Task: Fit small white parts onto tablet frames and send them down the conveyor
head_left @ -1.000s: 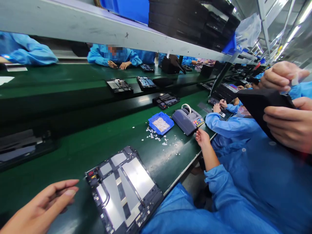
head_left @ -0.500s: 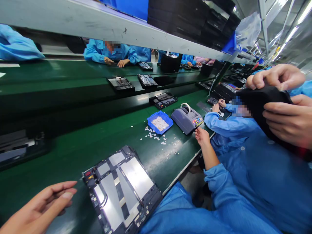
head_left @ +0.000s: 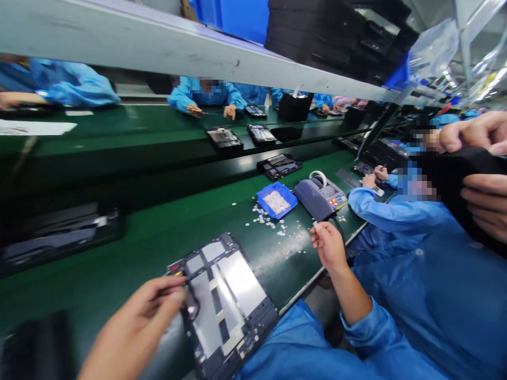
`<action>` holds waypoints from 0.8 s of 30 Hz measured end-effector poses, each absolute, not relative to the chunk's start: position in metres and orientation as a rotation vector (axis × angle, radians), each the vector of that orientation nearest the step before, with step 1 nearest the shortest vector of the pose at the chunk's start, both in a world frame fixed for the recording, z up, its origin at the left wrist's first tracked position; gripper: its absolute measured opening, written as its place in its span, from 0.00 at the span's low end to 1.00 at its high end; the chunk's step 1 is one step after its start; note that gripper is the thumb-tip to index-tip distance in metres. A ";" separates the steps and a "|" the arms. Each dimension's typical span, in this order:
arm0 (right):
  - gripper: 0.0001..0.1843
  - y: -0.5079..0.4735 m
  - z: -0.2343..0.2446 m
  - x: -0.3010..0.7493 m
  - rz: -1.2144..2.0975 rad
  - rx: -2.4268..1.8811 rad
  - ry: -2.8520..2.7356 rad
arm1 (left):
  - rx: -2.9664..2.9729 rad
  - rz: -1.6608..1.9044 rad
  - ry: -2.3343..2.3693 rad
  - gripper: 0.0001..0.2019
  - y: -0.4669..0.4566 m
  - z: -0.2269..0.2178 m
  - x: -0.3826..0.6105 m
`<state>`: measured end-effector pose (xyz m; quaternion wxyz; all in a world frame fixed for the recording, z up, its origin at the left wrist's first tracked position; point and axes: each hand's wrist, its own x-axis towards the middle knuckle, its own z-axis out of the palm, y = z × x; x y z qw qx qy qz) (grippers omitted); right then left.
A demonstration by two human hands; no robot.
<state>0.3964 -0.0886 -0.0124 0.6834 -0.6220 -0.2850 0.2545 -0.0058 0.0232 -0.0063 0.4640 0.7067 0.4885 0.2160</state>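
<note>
Green runs the whole length of this factory table [head_left: 150, 240], and over it a pale shelf [head_left: 138, 45] cuts across the top, loaded with a blue bin [head_left: 233, 18] and a stack of black cases [head_left: 332, 42]. Down front, centre stage: an opened flat device [head_left: 222, 303], silver panels up, lying slantwise close to the near edge of the table. Over its left side comes the left hand [head_left: 137, 322], thumb and forefinger curved towards each other by the corner with the red and yellow parts; blur covers those tips, so whether they touch or pinch anything, I cannot tell. Across to the right hand [head_left: 330, 247], and that one is clear enough: fingers closed on a small white strip [head_left: 316, 224], held above the table just this side of the grey tape dispenser [head_left: 319, 198] (a white roll [head_left: 318, 173] sits on its top). Right beside the dispenser, a blue tray [head_left: 283, 212] full of white bits [head_left: 276, 201], with more scraps [head_left: 259, 215] strewn around it. Beyond the tray lies another opened device [head_left: 279, 167]. And at far right, a co-worker's hands [head_left: 485, 203] hold a black case [head_left: 447, 182], while a person in blue [head_left: 208, 97] works across the line.
</note>
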 end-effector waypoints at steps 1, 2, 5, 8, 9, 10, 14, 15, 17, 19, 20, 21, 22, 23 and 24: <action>0.13 -0.082 -0.015 0.372 0.634 -1.366 -0.664 | 1.670 0.652 1.276 0.11 0.011 0.010 0.016; 0.13 -0.075 -0.017 0.348 0.715 -1.337 -0.696 | 1.617 0.696 1.257 0.12 0.001 0.025 0.038; 0.10 -0.056 -0.012 0.283 0.984 -1.248 -0.840 | 1.360 0.801 1.100 0.16 -0.015 0.043 0.090; 0.09 -0.043 -0.003 0.240 1.135 -1.179 -0.979 | 1.096 0.924 1.012 0.16 -0.018 0.033 0.107; 0.09 -0.040 -0.001 0.232 1.165 -1.158 -1.027 | 1.028 0.973 0.997 0.14 -0.018 0.027 0.104; 0.09 -0.038 0.000 0.227 1.187 -1.142 -1.081 | 0.973 1.020 0.990 0.14 -0.018 0.022 0.098; 0.08 -0.019 -0.004 0.237 1.069 -1.213 -1.495 | 0.956 1.160 1.134 0.13 -0.016 0.014 0.051; 0.09 -0.011 -0.006 0.243 0.955 -1.246 -1.641 | 1.009 1.159 1.210 0.12 -0.012 0.015 0.036; 0.09 0.007 -0.010 0.254 0.679 -1.238 -1.935 | 1.159 1.088 1.356 0.10 -0.003 0.019 0.010; 0.10 0.026 -0.014 0.257 0.437 -1.127 -2.191 | 1.293 0.967 1.423 0.09 0.008 0.023 -0.005; 0.11 0.034 -0.016 0.256 0.347 -1.062 -2.299 | 1.336 0.916 1.426 0.10 0.013 0.025 -0.007; 0.12 0.042 -0.018 0.254 0.269 -1.010 -2.387 | 1.364 0.882 1.421 0.12 0.017 0.026 -0.007; 0.13 0.048 -0.019 0.250 0.200 -0.976 -2.458 | 1.382 0.858 1.414 0.13 0.021 0.027 -0.006; 0.14 0.053 -0.021 0.246 0.139 -0.951 -2.513 | 1.398 0.826 1.410 0.13 0.025 0.027 -0.003; 0.15 0.056 -0.022 0.243 0.087 -0.935 -2.556 | 1.415 0.788 1.412 0.12 0.028 0.027 0.000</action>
